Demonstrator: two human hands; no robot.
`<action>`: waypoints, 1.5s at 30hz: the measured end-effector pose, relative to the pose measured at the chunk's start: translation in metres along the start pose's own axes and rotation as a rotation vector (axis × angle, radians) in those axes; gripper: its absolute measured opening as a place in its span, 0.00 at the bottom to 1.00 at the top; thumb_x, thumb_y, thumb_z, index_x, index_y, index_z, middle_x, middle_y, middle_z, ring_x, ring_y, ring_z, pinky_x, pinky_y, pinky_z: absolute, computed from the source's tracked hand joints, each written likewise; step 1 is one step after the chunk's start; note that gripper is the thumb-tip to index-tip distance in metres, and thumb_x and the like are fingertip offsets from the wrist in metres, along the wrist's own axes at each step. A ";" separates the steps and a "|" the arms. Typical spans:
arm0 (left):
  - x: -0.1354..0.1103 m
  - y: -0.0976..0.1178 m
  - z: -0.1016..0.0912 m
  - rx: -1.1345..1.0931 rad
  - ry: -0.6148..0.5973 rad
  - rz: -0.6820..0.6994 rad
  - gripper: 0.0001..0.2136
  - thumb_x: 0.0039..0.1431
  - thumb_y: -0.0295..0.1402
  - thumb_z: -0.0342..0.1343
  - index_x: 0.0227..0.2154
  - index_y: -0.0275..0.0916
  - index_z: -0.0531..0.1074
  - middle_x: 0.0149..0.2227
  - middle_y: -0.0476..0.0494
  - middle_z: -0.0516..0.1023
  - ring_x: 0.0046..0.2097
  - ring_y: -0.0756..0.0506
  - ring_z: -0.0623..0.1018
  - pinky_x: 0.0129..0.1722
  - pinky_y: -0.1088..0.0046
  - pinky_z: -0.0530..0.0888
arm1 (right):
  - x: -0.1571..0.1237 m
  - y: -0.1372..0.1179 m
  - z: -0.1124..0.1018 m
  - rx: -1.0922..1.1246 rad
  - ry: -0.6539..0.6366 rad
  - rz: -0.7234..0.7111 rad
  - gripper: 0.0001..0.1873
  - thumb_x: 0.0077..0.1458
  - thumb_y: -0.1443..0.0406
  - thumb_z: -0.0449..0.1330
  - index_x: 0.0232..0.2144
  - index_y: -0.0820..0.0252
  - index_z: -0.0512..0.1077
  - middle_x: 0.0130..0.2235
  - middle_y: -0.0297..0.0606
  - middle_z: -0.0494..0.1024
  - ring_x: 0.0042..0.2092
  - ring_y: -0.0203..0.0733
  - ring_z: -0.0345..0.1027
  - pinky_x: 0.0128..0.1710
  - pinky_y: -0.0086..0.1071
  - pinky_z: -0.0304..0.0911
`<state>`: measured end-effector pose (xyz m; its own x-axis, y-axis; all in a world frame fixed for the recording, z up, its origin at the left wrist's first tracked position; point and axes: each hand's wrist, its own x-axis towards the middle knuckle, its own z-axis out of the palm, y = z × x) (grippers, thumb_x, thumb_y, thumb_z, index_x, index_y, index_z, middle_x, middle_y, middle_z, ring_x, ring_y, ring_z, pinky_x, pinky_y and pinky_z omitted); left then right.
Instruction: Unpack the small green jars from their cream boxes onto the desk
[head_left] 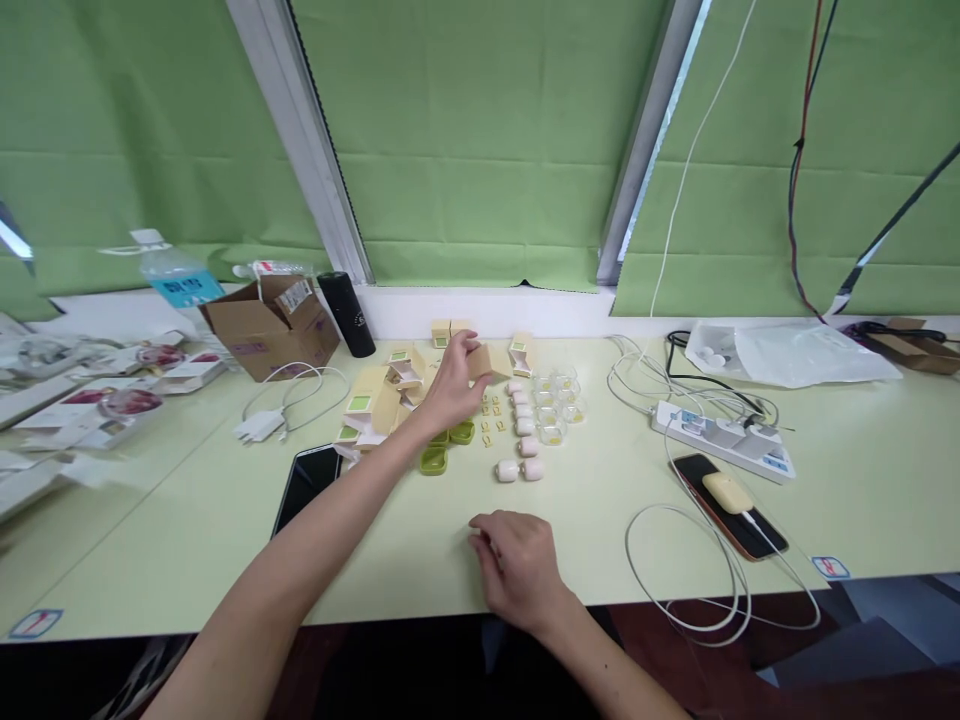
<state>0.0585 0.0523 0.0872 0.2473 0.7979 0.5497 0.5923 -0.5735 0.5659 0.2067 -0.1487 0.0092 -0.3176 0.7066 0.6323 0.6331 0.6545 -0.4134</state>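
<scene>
My left hand (454, 385) reaches to the far side of the table and grips a small beige cardboard box (484, 363) between thumb and fingers. Close to the table's front edge, my right hand (519, 565) is closed with curled fingers, and nothing shows in it. Several opened small boxes (382, 395) lie left of my left hand, with green containers (433, 460) beside them, partly behind my wrist. To the right stand small yellow pieces (486, 425), white and pale pink rounded jars (507, 471) and clear plastic cups (551, 430).
A black phone (307, 478) lies under my left forearm. Left are a charger (259, 425), a brown carton (274, 330) and a black cylinder (347, 315). Right are a power strip (724, 440), looping white cables and another phone (739, 515) with a yellow case (726, 492).
</scene>
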 end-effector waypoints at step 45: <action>-0.088 0.010 -0.029 -1.485 -0.083 -0.550 0.23 0.64 0.42 0.61 0.56 0.33 0.71 0.56 0.27 0.79 0.51 0.36 0.82 0.38 0.66 0.80 | 0.103 0.086 0.006 -0.205 0.539 -0.081 0.11 0.64 0.69 0.53 0.38 0.58 0.76 0.28 0.37 0.82 0.24 0.38 0.70 0.26 0.32 0.61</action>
<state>0.0208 -0.0286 0.0622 0.3332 0.9396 0.0786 -0.6130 0.1526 0.7752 0.2240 -0.0182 0.0346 -0.0001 0.3846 0.9231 0.7623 0.5974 -0.2489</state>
